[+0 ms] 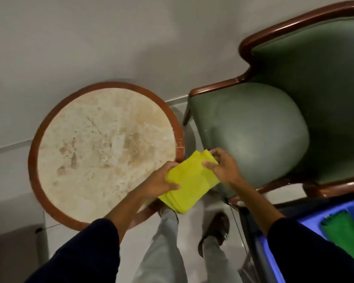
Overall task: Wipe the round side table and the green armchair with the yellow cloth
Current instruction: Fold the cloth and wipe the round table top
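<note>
A folded yellow cloth (189, 183) is held in the air between the table and the chair. My left hand (161, 179) grips its left edge and my right hand (223, 166) pinches its far right corner. The round side table (102, 146) has a beige marble top in a brown wooden rim and stands to the left, under my left forearm. The green armchair (253, 129), with a padded seat and dark wooden frame, stands to the right against the wall.
A blue bin (307, 219) with a green cloth (343, 235) in it sits at the lower right, beside the chair's front leg. My legs and sandalled feet (215, 229) stand on the pale tiled floor between table and chair. A grey wall runs behind both.
</note>
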### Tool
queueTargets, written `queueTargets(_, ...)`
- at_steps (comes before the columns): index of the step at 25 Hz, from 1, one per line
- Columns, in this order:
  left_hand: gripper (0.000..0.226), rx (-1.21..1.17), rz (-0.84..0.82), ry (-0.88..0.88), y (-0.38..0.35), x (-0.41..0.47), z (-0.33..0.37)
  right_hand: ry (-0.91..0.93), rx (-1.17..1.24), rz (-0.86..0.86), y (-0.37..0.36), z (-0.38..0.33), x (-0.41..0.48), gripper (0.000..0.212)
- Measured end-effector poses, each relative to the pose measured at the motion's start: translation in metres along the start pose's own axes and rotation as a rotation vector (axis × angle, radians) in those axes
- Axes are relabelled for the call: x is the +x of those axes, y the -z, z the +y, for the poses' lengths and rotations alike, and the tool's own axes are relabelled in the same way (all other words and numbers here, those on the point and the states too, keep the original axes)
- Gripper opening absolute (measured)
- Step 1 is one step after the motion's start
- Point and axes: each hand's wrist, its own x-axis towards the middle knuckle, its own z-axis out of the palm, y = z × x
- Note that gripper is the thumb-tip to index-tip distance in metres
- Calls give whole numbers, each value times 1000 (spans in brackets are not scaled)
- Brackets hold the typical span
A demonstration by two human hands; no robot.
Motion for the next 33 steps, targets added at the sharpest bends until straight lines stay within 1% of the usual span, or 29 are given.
queueTargets(1,75,-43,32,-3,20,4,-15,26,-133,63,-24,-7,17,32)
queueTargets(2,72,-52,99,-22,40,11,-32,45,-325,171,-52,-12,32,39)
queueTargets(3,65,32,227,-52,59,19,-46,45,-492,297,-80,-15,39,48)
queueTargets(4,57,204,402,-82,79,29,-60,21,-570,368,-111,-18,38,57)
queueTargets(5,56,429,568,-79,96,37,-73,-23,-566,366,-145,-19,33,67)
queueTargets(6,56,642,700,-41,112,44,-87,-80,-526,339,-176,-17,29,76)
queueTargets(7,55,786,788,19,123,52,-103,-149,-497,309,-202,-14,32,83)
queueTargets(8,55,883,848,75,129,59,-118,-211,-492,290,-217,-9,40,87)
queueTargets(9,56,941,886,128,130,64,-133,-234,-515,287,-221,-6,55,89)
queueTargets(10,60,960,916,146,127,68,-149,-207,-558,302,-218,-3,72,89)
queueTargets(13,62,959,1024,38,125,74,-182,11,-742,351,-203,-7,133,83)
queueTargets(15,60,926,1077,21,125,75,-183,84,-824,337,-201,-24,167,80)
queueTargets(17,57,914,1103,21,125,75,-181,145,-866,317,-214,-50,198,78)
queueTargets(19,55,888,1073,18,127,75,-179,259,-904,214,-238,-76,222,76)
queueTargets(20,53,853,1090,2,128,76,-179,343,-934,140,-249,-84,225,74)
queueTargets(21,51,798,1146,-11,130,74,-180,440,-972,66,-259,-86,219,72)
queueTargets(22,48,711,1226,-20,130,72,-180,540,-1020,-4,-266,-80,199,70)
queueTargets(24,44,544,1372,-10,130,68,-179,724,-1096,-192,-267,-41,134,66)
queueTargets(25,43,536,1400,26,128,67,-177,799,-1111,-280,-259,-13,93,64)
queueTargets(26,44,599,1398,76,128,68,-176,854,-1116,-351,-243,13,59,62)
queueTargets(27,46,686,1360,111,127,69,-176,882,-1133,-372,-221,35,41,61)
queueTargets(28,50,747,1300,136,126,70,-178,872,-1146,-344,-197,48,42,60)
queueTargets(29,54,780,1249,160,125,72,-180,825,-1151,-258,-177,52,59,61)
queueTargets(31,59,800,1201,210,126,75,-184,631,-1115,-79,-158,32,109,62)
queueTargets(32,60,801,1194,224,126,76,-185,543,-1073,-19,-156,14,137,64)
queueTargets(33,60,805,1190,228,126,77,-186,493,-1022,18,-163,-4,161,65)
